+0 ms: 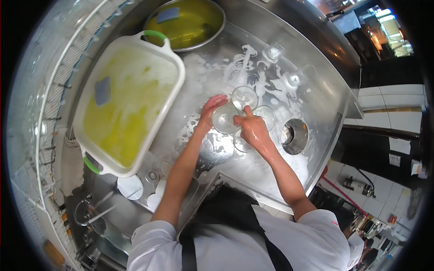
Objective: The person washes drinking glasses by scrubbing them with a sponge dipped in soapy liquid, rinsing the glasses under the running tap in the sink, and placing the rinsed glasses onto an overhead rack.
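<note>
Several clear drinking glasses stand in a tight cluster on the wet, soapy steel counter (194, 86). My right hand (255, 131) is over the cluster, with fingers hooked into the mouths of the far glass (244, 95) and the left glass (224, 120), gripping their rims. Partly covered by this hand are the right glass (268, 118) and the near glass (242, 143). My left hand (210, 110) lies along the outer side of the left glass, its fingers stretched out and close together; whether it touches the glass is hard to tell.
A white tub (178, 86) of yellowish soapy liquid with a blue sponge (102, 91) stands left. Behind it is a metal bowl (220, 27) with another sponge. Two more glasses lie back right among foam. A round steel opening (299, 137) is at right; white dishes (130, 186) sit lower left.
</note>
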The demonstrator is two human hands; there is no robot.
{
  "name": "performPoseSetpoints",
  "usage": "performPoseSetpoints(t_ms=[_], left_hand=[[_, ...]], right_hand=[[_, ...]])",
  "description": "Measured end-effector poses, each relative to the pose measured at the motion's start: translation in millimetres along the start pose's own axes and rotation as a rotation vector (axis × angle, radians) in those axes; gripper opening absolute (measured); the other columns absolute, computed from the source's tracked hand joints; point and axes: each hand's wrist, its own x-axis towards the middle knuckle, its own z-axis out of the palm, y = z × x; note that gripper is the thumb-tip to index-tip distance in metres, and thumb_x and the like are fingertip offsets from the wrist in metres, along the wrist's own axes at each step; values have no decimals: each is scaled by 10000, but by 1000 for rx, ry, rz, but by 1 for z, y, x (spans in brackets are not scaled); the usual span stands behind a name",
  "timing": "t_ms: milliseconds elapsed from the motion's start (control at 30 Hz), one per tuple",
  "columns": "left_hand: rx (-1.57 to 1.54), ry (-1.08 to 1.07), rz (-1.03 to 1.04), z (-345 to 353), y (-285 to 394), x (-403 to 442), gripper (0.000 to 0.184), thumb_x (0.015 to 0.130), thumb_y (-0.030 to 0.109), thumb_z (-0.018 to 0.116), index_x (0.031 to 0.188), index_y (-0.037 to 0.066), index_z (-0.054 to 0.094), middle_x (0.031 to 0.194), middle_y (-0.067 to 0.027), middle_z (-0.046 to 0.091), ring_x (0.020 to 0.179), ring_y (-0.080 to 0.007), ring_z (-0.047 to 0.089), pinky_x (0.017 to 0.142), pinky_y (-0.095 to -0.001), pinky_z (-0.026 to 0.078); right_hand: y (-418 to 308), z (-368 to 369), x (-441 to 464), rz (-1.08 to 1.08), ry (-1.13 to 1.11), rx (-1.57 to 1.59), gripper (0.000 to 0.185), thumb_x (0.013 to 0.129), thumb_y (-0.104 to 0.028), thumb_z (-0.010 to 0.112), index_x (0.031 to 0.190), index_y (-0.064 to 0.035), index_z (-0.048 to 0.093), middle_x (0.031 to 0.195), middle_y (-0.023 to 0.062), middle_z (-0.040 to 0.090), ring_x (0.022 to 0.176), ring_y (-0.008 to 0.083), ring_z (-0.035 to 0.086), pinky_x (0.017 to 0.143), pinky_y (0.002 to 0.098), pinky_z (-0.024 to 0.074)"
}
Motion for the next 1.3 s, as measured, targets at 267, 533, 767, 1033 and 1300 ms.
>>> performPoseSetpoints(t_ms=[267, 533, 767, 1033, 1300], left_hand=[[-251, 432, 175, 19, -40, -108, 417, 896, 130, 594, 1264, -20, 464, 1253, -143, 551, 1206, -237, 509, 1047, -348, 381], [-805, 22, -162, 16, -33, -202, 579, 932, 551, 444, 1259, 86, 552, 1252, -107, 592, 1142, -266, 560, 977, -466, 431], [-918, -68, 12, -44, -11, -337, 638, 921, 547, 461, 1287, 27, 515, 1242, -162, 588, 1097, -300, 591, 987, -477, 429], [-1109, 114, 490, -237, -62, -512, 537, 878, 430, 496, 1222, 25, 573, 1171, -172, 625, 1052, -365, 597, 951, -526, 450], [-825, 462, 823, -312, 37, -657, 521, 917, 378, 448, 1287, 18, 514, 1246, -177, 577, 1093, -346, 589, 970, -491, 468]], right_hand=[[-10, 4, -55, -84, -112, -8, 398, 535, 60, 640, 868, -156, 619, 931, 134, 512, 678, 360, 621, 588, 439, 499], [-96, 5, -89, -30, -12, 247, 323, 596, 138, 511, 817, -43, 660, 856, 138, 531, 762, 333, 587, 683, 370, 473], [-232, 39, -114, -292, -292, 388, 153, 672, 48, 704, 785, -46, 659, 863, 112, 558, 746, 237, 572, 644, 315, 463], [-382, 217, -87, -589, -651, 563, 197, 657, 87, 685, 799, -36, 626, 809, 65, 559, 785, 220, 572, 717, 311, 478], [-524, 412, -34, -504, -1135, 758, 285, 617, 4, 764, 839, -64, 600, 920, 56, 581, 872, 163, 575, 747, 286, 494]])
